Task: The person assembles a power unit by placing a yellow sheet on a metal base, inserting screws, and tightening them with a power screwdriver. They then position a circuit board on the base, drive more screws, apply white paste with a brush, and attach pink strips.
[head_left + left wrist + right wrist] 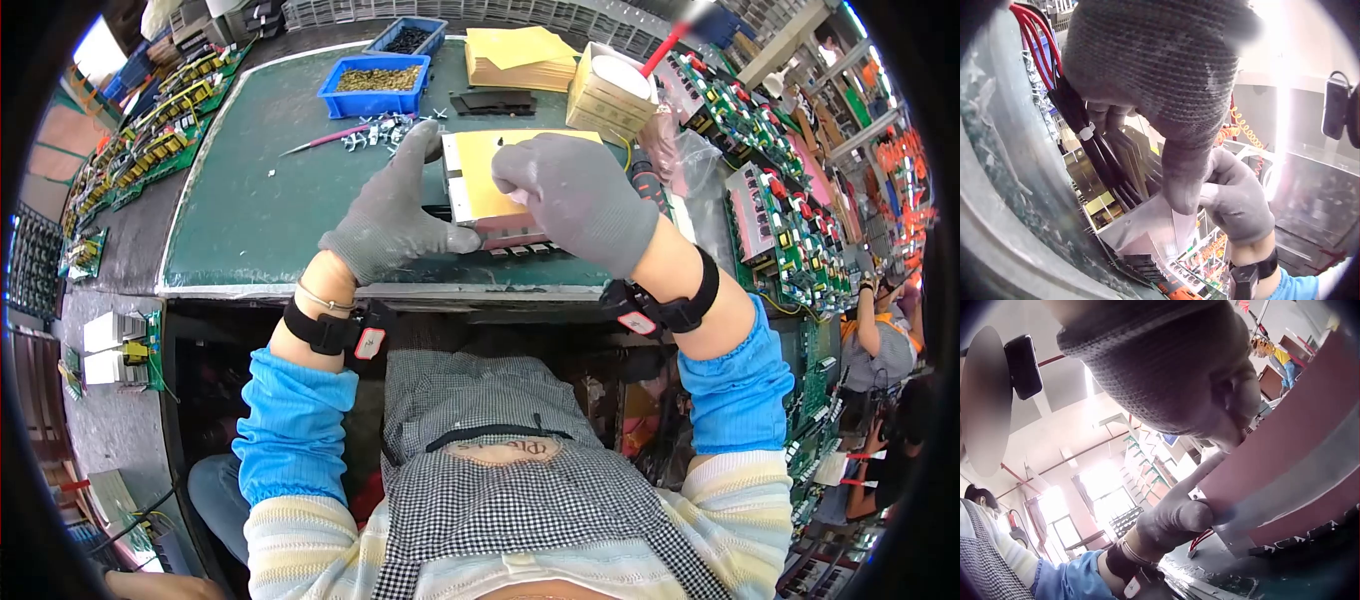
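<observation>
A box-shaped metal unit (456,190) with a yellow sheet (480,170) over its top lies near the table's front edge. My gloved left hand (385,205) grips the unit's left end, thumb at the near corner and fingers toward the far one. Over the yellow sheet is my gloved right hand (585,195), fingers curled and tips down at the top; I cannot tell whether they pinch anything. The right wrist view shows the unit's pinkish side (1291,437), with the left thumb (1194,515) at its corner. Red and black wires (1075,109) run beside the left hand.
Beyond the unit lie loose silver screws (375,132), a pink-handled pointed tool (325,140) and black strips (493,103). Blue bins (375,105), a stack of yellow sheets (520,60) and a box with a white tub (610,95) stand farther back. Circuit boards (780,235) line the right.
</observation>
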`<action>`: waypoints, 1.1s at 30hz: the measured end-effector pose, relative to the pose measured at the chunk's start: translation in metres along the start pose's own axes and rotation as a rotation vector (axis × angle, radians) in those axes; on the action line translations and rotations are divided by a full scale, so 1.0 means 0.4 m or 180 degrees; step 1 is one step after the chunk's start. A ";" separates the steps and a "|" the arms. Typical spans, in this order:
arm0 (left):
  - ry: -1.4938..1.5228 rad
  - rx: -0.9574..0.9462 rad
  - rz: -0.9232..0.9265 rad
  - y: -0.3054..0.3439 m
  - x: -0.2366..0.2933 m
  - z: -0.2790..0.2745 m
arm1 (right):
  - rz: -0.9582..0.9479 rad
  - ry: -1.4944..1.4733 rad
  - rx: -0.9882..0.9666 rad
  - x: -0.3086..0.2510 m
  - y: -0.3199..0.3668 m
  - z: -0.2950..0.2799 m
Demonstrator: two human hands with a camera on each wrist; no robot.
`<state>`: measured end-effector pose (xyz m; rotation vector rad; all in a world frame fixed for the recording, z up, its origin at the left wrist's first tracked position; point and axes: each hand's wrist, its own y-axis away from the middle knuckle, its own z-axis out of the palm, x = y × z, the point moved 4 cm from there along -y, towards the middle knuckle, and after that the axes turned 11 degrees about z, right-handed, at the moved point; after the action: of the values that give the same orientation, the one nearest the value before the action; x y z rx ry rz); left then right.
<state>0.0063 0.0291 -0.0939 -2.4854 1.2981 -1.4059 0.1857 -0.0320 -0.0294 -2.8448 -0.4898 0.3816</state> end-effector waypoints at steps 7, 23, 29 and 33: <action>0.0113 -0.0002 -0.0060 -0.004 0.004 -0.004 | 0.0836 -0.1805 0.0102 0.108 -0.001 -0.054; 0.0335 0.0081 0.0070 -0.006 -0.015 0.008 | 0.1140 -0.1158 0.0714 0.141 0.107 -0.031; 0.0334 0.0039 0.0049 -0.011 0.000 0.006 | 0.0588 -0.0560 0.1463 0.110 0.120 -0.024; 0.0425 0.0069 0.0077 -0.009 0.005 0.005 | 0.0299 -0.0106 0.1623 0.104 0.119 -0.013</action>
<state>0.0106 0.0292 -0.0923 -2.3905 1.3220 -1.5961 0.2390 -0.0619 -0.0462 -2.3730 -0.2219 0.4911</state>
